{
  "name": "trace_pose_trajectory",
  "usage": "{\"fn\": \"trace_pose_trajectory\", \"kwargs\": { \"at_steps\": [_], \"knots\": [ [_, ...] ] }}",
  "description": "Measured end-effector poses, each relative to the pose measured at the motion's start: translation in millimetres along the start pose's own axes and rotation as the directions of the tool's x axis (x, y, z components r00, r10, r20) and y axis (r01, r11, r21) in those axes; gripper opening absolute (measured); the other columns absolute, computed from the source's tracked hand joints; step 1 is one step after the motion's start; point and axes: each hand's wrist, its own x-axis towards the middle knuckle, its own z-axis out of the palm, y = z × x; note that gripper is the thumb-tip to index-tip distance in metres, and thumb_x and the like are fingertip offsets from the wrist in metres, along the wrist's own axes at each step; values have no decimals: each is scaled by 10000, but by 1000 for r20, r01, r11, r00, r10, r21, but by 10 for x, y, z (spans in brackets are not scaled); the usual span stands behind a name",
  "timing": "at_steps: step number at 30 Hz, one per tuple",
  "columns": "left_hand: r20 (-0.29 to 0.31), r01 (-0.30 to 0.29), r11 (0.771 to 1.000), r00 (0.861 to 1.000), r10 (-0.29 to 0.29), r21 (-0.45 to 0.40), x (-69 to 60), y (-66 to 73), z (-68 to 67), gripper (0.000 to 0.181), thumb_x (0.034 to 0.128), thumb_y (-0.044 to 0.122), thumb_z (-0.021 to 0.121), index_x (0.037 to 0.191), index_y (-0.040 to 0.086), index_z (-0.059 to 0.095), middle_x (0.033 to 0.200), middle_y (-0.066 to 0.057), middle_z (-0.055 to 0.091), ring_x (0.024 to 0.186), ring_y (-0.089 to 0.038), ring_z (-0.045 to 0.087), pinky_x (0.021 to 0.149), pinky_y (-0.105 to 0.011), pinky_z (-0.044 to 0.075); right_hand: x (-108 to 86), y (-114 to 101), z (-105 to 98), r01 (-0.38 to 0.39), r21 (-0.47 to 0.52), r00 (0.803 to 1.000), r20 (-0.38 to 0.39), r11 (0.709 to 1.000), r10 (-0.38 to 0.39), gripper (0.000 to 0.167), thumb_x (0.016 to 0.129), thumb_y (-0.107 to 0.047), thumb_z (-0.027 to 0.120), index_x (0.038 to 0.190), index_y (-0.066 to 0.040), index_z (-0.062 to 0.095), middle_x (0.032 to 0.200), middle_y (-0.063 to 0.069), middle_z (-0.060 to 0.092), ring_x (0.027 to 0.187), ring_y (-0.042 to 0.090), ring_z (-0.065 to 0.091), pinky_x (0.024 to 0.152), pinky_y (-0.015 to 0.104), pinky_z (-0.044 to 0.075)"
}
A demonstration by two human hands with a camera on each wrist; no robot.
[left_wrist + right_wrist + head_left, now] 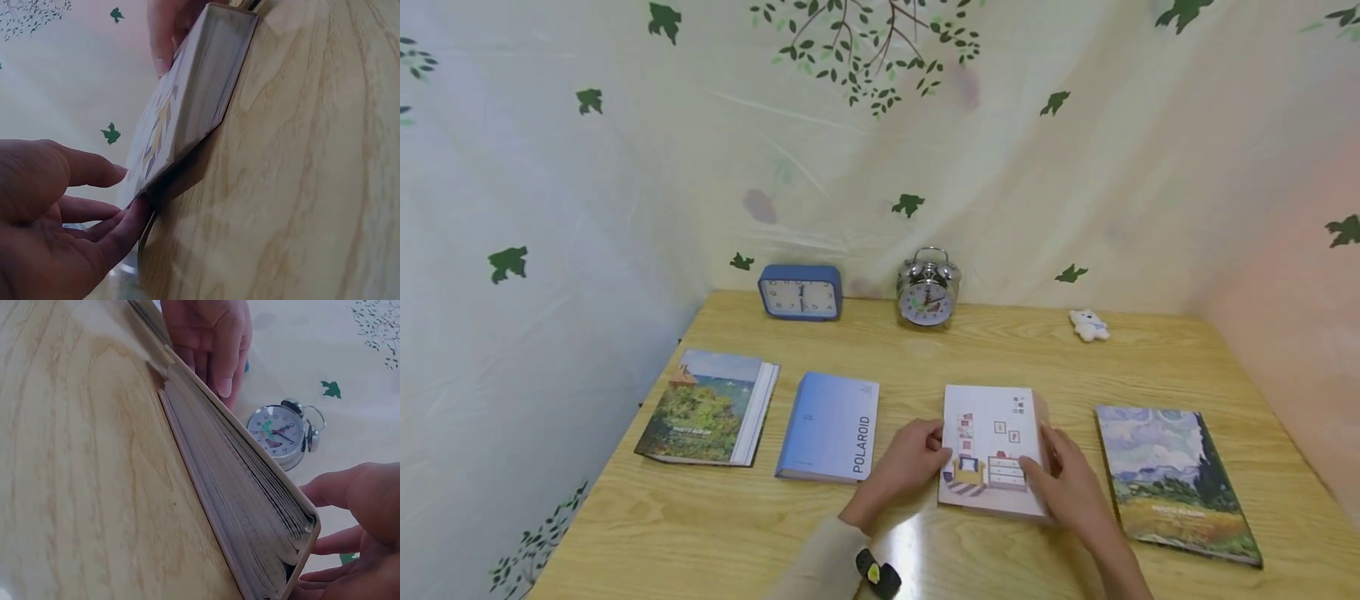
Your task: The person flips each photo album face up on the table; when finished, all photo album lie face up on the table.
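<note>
A white album (992, 442) with drawn furniture on its cover lies on the table, a hand at each side. My left hand (913, 458) holds its left edge, thumb near the cover and fingers at the underside in the left wrist view (69, 219). With the thumb on the cover, my right hand (1067, 483) grips the right edge. In the right wrist view the album's page edges (231, 487) face the camera, and the right hand (362, 531) is at its lower corner.
To the left lie a blue POLAROID album (831, 429) and a landscape album (711, 408); another landscape album (1176, 483) lies right. Behind stand a blue clock (801, 293), a silver alarm clock (927, 292) and a small white bear (1088, 325). A leaf-patterned curtain (850, 167) hangs behind the table.
</note>
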Motion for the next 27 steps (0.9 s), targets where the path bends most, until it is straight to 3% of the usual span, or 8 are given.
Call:
{"fn": "trace_pose_trajectory", "kwargs": {
  "at_steps": [5, 8, 12, 14, 16, 18, 22, 27],
  "knots": [
    [-14, -34, 996, 999, 35, 77, 24, 69, 74, 48, 862, 80, 655, 874, 35, 644, 794, 20, 534, 743, -55, 468, 659, -161, 421, 14, 9, -16, -135, 200, 991, 31, 971, 131, 747, 948, -331, 598, 1523, -44, 215, 1522, 247, 291, 1373, 413, 335, 1103, 493, 337],
    [-12, -60, 991, 998, 62, 118, 31, 125, 87, 140, 855, 87, 662, 754, 68, 568, 755, 12, 497, 716, -65, 431, 627, -158, 385, 20, 20, -41, -187, 312, 982, 55, 932, 179, 772, 940, -396, 594, 1538, -112, 197, 1544, 201, 276, 1404, 363, 304, 1108, 438, 346],
    [-13, -49, 992, 999, 51, 119, 23, 169, 86, 104, 855, 100, 672, 793, 60, 600, 795, -12, 511, 738, -71, 424, 636, -154, 385, 9, 42, -61, -248, 443, 968, 91, 861, 232, 733, 936, -409, 594, 1537, -211, 225, 1544, 157, 297, 1315, 256, 437, 932, 242, 474],
    [-13, -45, 992, 999, 47, 122, 16, 169, 92, 86, 854, 118, 681, 840, 49, 631, 824, -17, 523, 760, -72, 432, 654, -157, 393, -4, 51, -68, -276, 494, 961, 114, 824, 254, 720, 930, -411, 602, 1532, -260, 236, 1535, 158, 312, 1170, 165, 548, 805, 192, 498],
    [-5, -29, 993, 1000, 29, 118, 4, 181, 95, 145, 857, 149, 690, 936, 30, 664, 859, -15, 523, 780, -75, 441, 667, -160, 402, -15, 49, -78, -294, 515, 955, 132, 805, 264, 738, 917, -441, 607, 1531, -294, 226, 1524, 166, 320, 1045, 66, 570, 765, 207, 512],
    [1, -11, 993, 1000, 11, 114, 1, 196, 106, 265, 860, 189, 700, 1053, 10, 672, 888, -17, 520, 792, -81, 446, 667, -165, 405, -24, 32, -95, -288, 505, 957, 127, 814, 259, 755, 901, -483, 606, 1528, -317, 221, 1516, 158, 335, 1037, 36, 554, 779, 176, 496],
    [3, 23, 992, 1000, -24, 124, 10, 254, 137, 422, 866, 302, 704, 1163, 8, 645, 967, -46, 529, 818, -102, 462, 673, -186, 409, -42, -27, -144, -230, 447, 973, 84, 864, 216, 741, 903, -521, 573, 1525, -325, 221, 1523, 151, 329, 1266, 167, 449, 808, 79, 431],
    [0, 16, 982, 1000, -17, 189, 52, 341, 226, 646, 860, 465, 674, 1343, 55, 551, 1206, -121, 534, 992, -165, 527, 851, -264, 476, -66, -107, -220, -175, 408, 984, 41, 896, 174, 715, 921, -507, 554, 1525, -277, 248, 1528, 168, 315, 1355, 290, 380, 792, 72, 440]
  ]
}}
